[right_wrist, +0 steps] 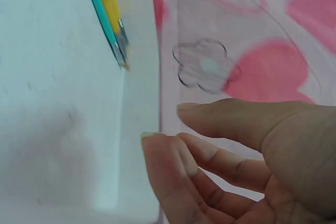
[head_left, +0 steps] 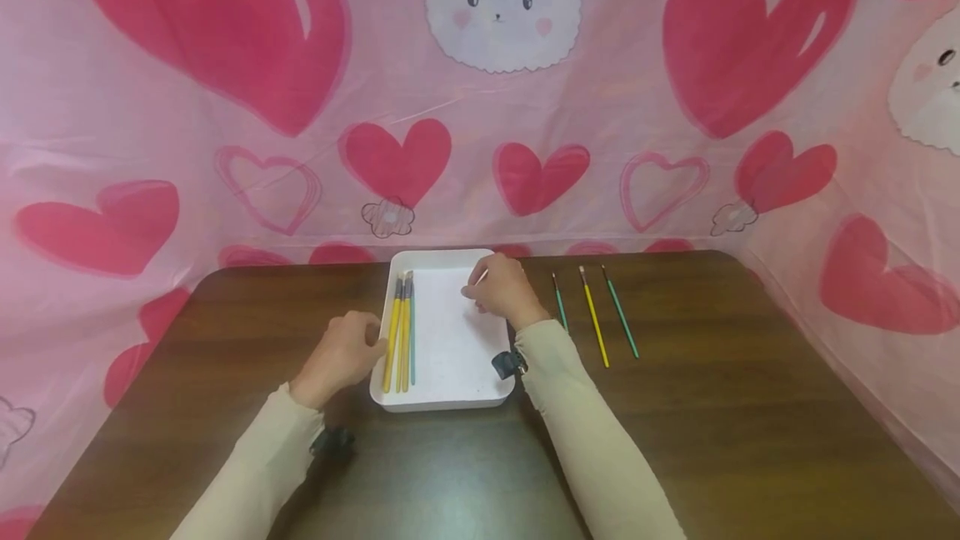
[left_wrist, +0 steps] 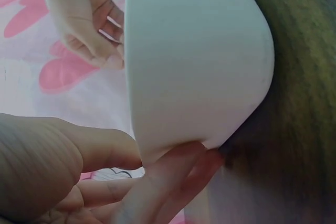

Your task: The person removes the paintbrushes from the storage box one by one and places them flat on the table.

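Note:
A white rectangular tray (head_left: 457,400) stands on the table. Several paintbrushes (head_left: 406,332), yellow-handled and one teal, lie side by side along its left wall, bristles toward the back. My left hand (head_left: 341,357) grips the tray's left side; in the left wrist view the thumb is at the rim and the fingers (left_wrist: 181,174) lie against the outer wall. Over the right back part of the tray hovers my right hand (head_left: 504,288). Its thumb and fingers are loosely bent and apart, with nothing between them in the right wrist view.
To the right of the tray lie three more paintbrushes on the brown table (head_left: 712,407): a short-looking teal one (head_left: 559,302) partly behind the right forearm, a yellow one (head_left: 594,315) and another teal one (head_left: 621,313). A pink heart-patterned cloth (head_left: 465,98) hangs behind the table.

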A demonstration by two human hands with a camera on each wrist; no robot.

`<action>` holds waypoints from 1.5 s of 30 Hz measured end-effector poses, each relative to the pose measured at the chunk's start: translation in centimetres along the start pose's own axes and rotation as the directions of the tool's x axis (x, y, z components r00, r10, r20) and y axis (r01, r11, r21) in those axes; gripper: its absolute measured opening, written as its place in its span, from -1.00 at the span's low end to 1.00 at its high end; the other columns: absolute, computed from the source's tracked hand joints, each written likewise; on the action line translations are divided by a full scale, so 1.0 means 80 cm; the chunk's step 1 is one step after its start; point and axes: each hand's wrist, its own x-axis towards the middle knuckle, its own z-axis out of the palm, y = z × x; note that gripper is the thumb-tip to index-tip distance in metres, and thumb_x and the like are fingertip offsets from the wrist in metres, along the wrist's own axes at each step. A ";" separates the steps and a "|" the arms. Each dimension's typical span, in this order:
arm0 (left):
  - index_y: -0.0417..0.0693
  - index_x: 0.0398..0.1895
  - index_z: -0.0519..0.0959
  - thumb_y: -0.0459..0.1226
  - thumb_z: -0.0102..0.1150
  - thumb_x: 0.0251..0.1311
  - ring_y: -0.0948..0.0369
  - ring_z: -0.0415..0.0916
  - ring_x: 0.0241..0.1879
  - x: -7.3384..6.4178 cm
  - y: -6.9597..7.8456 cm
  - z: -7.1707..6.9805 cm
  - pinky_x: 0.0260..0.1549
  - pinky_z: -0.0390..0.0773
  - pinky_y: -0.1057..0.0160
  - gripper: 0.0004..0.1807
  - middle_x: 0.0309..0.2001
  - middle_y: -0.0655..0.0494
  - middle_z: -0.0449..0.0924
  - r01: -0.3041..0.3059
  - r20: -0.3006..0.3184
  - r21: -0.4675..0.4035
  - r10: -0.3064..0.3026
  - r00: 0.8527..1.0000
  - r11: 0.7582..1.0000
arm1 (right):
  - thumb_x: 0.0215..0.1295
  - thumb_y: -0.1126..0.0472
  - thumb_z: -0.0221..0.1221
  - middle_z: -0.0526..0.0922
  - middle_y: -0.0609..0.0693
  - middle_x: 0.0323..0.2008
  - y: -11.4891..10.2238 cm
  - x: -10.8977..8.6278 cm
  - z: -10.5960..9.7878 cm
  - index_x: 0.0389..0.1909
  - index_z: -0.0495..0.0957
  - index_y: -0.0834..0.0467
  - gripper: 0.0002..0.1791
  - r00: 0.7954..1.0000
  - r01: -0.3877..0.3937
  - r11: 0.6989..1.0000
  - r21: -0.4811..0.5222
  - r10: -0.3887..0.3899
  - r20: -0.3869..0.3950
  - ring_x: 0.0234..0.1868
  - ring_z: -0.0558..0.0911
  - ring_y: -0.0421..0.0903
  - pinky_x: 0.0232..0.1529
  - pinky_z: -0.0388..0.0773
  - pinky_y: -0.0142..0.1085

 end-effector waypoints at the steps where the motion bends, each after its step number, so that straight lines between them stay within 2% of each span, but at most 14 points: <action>1: -0.27 0.19 0.56 -0.23 0.30 0.29 0.09 0.58 -0.28 0.000 0.000 0.000 -0.41 0.60 0.25 -0.55 -0.13 -0.10 0.68 0.003 0.000 0.000 -0.003 1.000 1.000 | 0.27 0.17 0.37 0.70 0.08 -0.42 -0.002 0.000 0.004 -0.29 0.65 0.19 -0.83 1.000 -0.001 1.000 0.001 0.001 0.004 -0.50 0.69 -0.08 -0.38 0.63 -0.29; 9: -0.29 0.15 0.57 -0.28 0.28 0.30 0.10 0.57 -0.32 0.001 0.000 0.001 -0.44 0.57 0.27 -0.60 -0.18 -0.09 0.67 0.006 0.003 0.001 -0.006 1.000 1.000 | 0.27 0.17 0.37 0.69 0.03 -0.48 -0.011 0.005 0.034 -0.28 0.64 0.19 -0.83 0.999 0.041 0.997 -0.060 -0.039 0.037 -0.55 0.65 -0.16 -0.46 0.58 -0.36; 17: -0.27 0.18 0.57 -0.26 0.30 0.29 0.09 0.59 -0.30 0.002 0.000 0.002 -0.36 0.64 0.23 -0.56 -0.11 -0.10 0.69 0.012 0.000 -0.006 -0.012 1.000 1.000 | 0.23 0.18 0.39 0.71 0.01 -0.51 -0.026 0.003 0.054 -0.31 0.65 0.20 -0.83 0.994 0.097 0.988 -0.124 -0.090 0.062 -0.55 0.63 -0.19 -0.46 0.52 -0.40; 23: -0.27 0.18 0.58 -0.27 0.30 0.29 0.09 0.59 -0.31 0.004 0.000 0.003 -0.39 0.64 0.25 -0.56 -0.11 -0.11 0.69 0.014 -0.001 -0.014 -0.014 1.000 1.000 | 0.24 0.15 0.40 0.67 0.00 -0.38 -0.032 0.003 0.070 -0.27 0.65 0.18 -0.80 0.993 0.067 0.985 -0.159 -0.051 0.102 -0.37 0.58 -0.11 -0.35 0.51 -0.35; 30: -0.27 0.18 0.58 -0.28 0.30 0.28 0.10 0.60 -0.30 0.002 0.002 0.003 -0.37 0.68 0.23 -0.57 -0.11 -0.11 0.69 0.024 0.009 -0.015 -0.024 1.000 1.000 | 0.25 0.12 0.40 0.66 0.00 -0.27 -0.037 0.001 0.086 -0.18 0.62 0.16 -0.75 0.990 0.016 0.986 -0.167 0.008 0.144 -0.28 0.59 -0.08 -0.17 0.59 -0.27; 36: -0.26 0.20 0.57 -0.27 0.32 0.27 0.09 0.61 -0.28 0.003 0.002 0.004 -0.34 0.72 0.20 -0.55 -0.07 -0.13 0.69 0.029 0.009 -0.020 -0.029 1.000 0.999 | 0.24 0.10 0.41 0.64 0.00 -0.18 -0.038 0.000 0.094 -0.05 0.57 0.15 -0.65 0.982 0.013 0.983 -0.182 0.021 0.185 -0.19 0.59 -0.07 0.01 0.60 -0.17; 40: -0.27 0.21 0.57 -0.28 0.32 0.27 0.09 0.61 -0.27 0.003 0.002 0.005 -0.35 0.72 0.22 -0.54 -0.06 -0.13 0.69 0.029 0.011 -0.024 -0.029 1.000 0.999 | 0.25 0.12 0.40 0.63 0.00 -0.20 -0.039 0.000 0.095 -0.03 0.55 0.15 -0.65 0.980 0.003 0.980 -0.198 0.037 0.197 -0.19 0.59 -0.06 0.00 0.61 -0.16; 45: -0.26 0.19 0.58 -0.29 0.31 0.27 0.09 0.59 -0.30 0.003 0.003 0.004 -0.44 0.66 0.28 -0.56 -0.11 -0.11 0.68 0.034 0.012 -0.025 -0.034 0.999 0.999 | 0.23 0.19 0.39 0.61 0.03 -0.27 -0.039 -0.002 0.095 -0.02 0.54 0.20 -0.64 0.985 -0.022 0.974 -0.225 0.060 0.163 -0.26 0.59 -0.03 -0.09 0.62 -0.15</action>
